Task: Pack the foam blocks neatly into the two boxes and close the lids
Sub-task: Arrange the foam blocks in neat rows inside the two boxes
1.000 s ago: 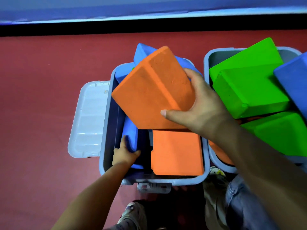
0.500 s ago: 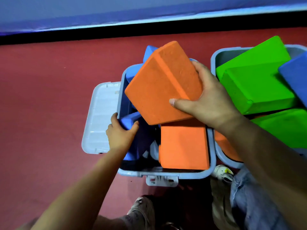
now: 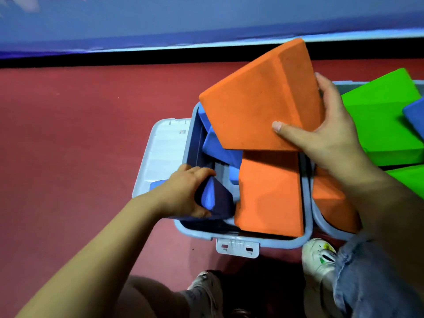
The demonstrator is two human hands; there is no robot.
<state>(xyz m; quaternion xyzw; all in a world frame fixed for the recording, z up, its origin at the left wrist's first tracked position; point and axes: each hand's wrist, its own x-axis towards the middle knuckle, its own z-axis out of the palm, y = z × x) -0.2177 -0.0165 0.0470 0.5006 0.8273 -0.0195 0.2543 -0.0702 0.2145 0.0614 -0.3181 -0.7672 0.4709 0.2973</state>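
Orange foam block in right hand, blue block in left hand

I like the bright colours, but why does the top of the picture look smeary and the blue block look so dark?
Head view: the blue wall at the top is streaked with motion blur; the blue foam block gripped by the left hand sits in shadow inside the grey plastic box.

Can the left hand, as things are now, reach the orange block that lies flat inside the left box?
Probably not at once. The left hand grips a blue block at the near left of the left box, so it is occupied. The flat orange block lies close beside it, its top uncovered.
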